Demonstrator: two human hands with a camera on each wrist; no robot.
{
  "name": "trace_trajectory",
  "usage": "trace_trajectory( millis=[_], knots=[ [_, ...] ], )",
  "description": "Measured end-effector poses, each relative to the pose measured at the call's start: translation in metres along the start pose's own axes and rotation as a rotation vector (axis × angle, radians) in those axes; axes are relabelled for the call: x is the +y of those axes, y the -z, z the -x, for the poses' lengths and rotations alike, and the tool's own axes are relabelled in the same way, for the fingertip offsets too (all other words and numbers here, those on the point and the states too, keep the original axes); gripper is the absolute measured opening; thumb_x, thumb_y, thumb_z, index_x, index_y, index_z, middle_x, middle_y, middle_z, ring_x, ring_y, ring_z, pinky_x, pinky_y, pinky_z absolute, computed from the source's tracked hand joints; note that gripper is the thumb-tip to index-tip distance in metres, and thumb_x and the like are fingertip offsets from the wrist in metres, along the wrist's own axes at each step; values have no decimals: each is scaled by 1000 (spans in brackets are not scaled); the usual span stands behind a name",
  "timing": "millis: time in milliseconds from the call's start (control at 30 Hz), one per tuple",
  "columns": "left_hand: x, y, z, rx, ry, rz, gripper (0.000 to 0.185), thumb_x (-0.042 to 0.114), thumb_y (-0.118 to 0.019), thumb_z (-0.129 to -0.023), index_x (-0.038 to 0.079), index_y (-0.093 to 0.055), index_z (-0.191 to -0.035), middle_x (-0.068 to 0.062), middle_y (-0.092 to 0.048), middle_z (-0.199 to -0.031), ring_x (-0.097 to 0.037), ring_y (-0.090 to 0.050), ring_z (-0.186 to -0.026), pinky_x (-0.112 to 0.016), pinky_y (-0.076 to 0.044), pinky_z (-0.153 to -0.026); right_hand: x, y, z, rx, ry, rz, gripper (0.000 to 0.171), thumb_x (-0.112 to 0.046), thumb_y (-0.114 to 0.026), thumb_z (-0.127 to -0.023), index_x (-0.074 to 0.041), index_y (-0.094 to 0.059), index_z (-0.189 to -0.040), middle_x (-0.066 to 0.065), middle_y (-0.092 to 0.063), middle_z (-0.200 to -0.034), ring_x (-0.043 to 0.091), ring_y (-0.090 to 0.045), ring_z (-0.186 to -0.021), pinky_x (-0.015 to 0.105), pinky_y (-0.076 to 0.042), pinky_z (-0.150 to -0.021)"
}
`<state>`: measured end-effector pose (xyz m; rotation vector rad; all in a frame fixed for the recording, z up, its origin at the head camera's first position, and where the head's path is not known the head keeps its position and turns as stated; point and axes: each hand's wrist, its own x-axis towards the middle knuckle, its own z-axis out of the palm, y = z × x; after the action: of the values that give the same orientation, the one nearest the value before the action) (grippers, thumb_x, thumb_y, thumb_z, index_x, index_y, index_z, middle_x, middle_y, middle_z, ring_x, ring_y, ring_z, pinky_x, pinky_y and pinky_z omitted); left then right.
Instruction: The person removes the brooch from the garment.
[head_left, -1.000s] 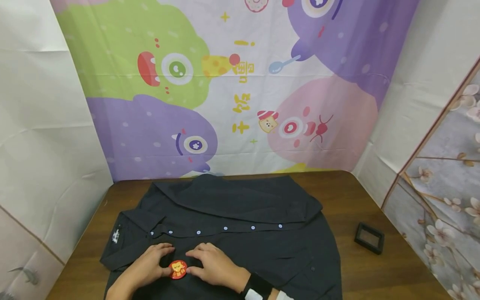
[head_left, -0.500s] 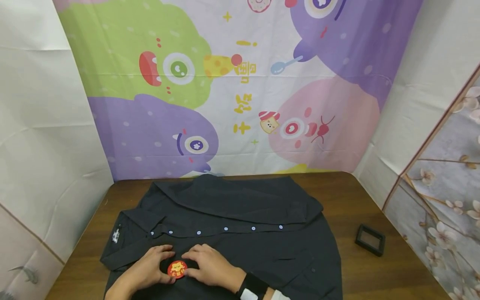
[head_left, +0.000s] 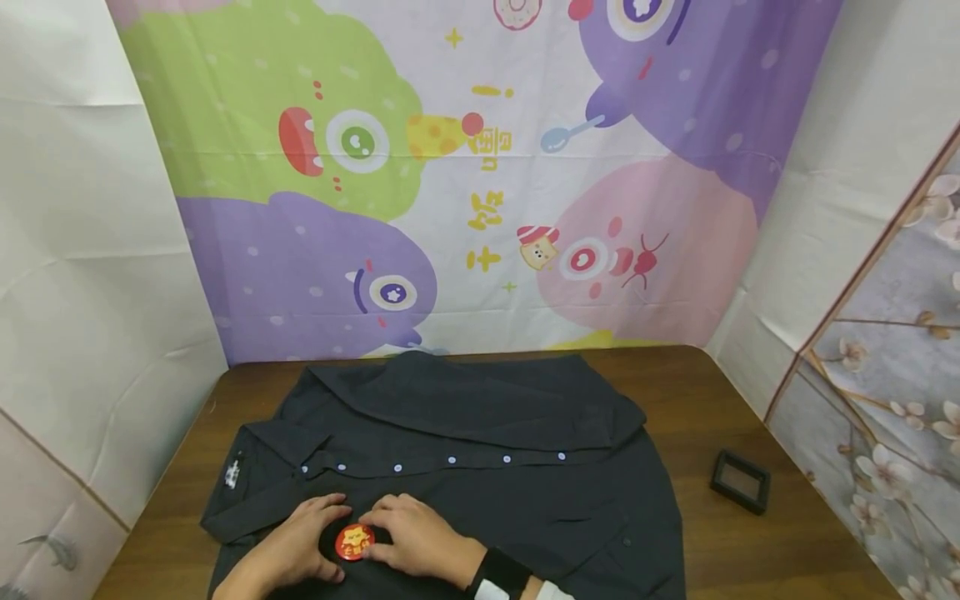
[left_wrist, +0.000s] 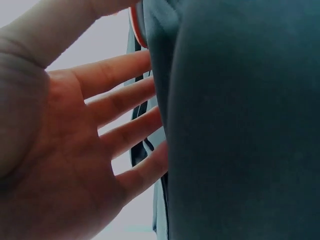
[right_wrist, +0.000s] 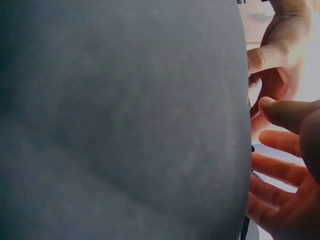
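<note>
Badge (head_left: 354, 542) on dark shirt (head_left: 480, 467), edges hidden under flat left hand (head_left: 296, 546) and right hand (head_left: 416, 542) fingertips.

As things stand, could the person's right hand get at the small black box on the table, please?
Probably yes: the right hand rests on the black shirt beside the red badge, and only flat shirt and bare table lie between it and the small black box, though it looks a long stretch.

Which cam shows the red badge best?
Head view. The round red badge lies face up on the black shirt, between the left hand and right hand, its yellow print visible. The left wrist view catches only a sliver of its red rim; the right wrist view shows shirt and fingers, no badge.
</note>
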<state>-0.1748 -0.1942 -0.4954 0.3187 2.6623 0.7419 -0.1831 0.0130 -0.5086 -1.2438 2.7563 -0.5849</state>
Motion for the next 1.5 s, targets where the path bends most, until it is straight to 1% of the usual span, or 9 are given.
trace_trajectory(
  millis=[100, 233, 333, 500, 833, 1000, 1133, 1300, 1500],
  knots=[
    [-3, -3, 1, 8, -7, -9, 76, 19, -92, -54, 0, -62, -122, -21, -50, -139, -44, -42, -131, -63, -37, -103, -1, -4, -1, 0, 13, 0, 35, -39, -69, -89, -22, -69, -120, -8, -65, -112, -1, -56, -93, 12, -45, -80],
    [-4, -6, 3, 2, 3, -17, 75, 19, -92, -55, 1, -62, -121, -21, -51, -139, -45, -42, -131, -64, -38, -102, -3, -11, -1, -3, 23, 10, 35, -41, -69, -89, -23, -69, -119, -8, -65, -111, -2, -55, -92, 11, -45, -78],
    [-5, -9, 6, 7, -8, -13, 74, 18, -92, -55, 1, -62, -121, -20, -52, -138, -44, -42, -131, -64, -38, -102, -4, -13, -1, -1, 24, 22, 36, -42, -69, -88, -23, -69, -119, -9, -65, -111, -2, -55, -91, 10, -44, -77],
    [-6, -11, 8, 46, -42, -33, 72, 17, -92, -54, 2, -62, -118, -19, -54, -135, -43, -46, -128, -64, -40, -100, -4, -13, -1, -4, 15, 34, 37, -43, -70, -87, -25, -69, -119, -10, -64, -111, -3, -52, -87, 9, -42, -74],
    [0, -10, 5, 71, -7, -72, 71, 16, -92, -55, 4, -62, -117, -18, -55, -135, -41, -46, -129, -62, -39, -102, -7, -7, -4, -1, 22, 82, 37, -45, -72, -85, -27, -70, -118, -10, -65, -110, -2, -49, -82, 8, -37, -68],
    [1, -11, 5, 83, -12, -75, 71, 15, -92, -54, 3, -62, -117, -19, -55, -135, -42, -46, -128, -62, -40, -101, -7, -8, -5, -3, 31, 108, 37, -44, -73, -85, -27, -71, -117, -11, -66, -108, -2, -46, -78, 7, -34, -65],
    [2, -10, 4, 88, -20, -75, 71, 16, -92, -54, 3, -62, -117, -19, -55, -134, -42, -46, -128, -62, -40, -101, -5, -10, -6, 6, 47, 143, 37, -45, -73, -84, -28, -71, -116, -13, -66, -107, -2, -45, -78, 8, -32, -64],
    [2, -9, 1, 89, -23, -77, 71, 16, -93, -54, 3, -62, -117, -19, -55, -134, -41, -47, -128, -62, -40, -101, -4, -9, -8, 27, 65, 183, 36, -42, -74, -83, -28, -72, -116, -12, -67, -108, -1, -47, -80, 8, -32, -65],
    [1, -9, 2, 90, -35, -74, 71, 17, -92, -55, 2, -62, -117, -19, -55, -134, -41, -47, -127, -63, -41, -99, -5, -8, -10, 34, 98, 169, 33, -42, -73, -85, -26, -73, -114, -11, -68, -110, -1, -53, -86, 9, -35, -71]
  ],
)
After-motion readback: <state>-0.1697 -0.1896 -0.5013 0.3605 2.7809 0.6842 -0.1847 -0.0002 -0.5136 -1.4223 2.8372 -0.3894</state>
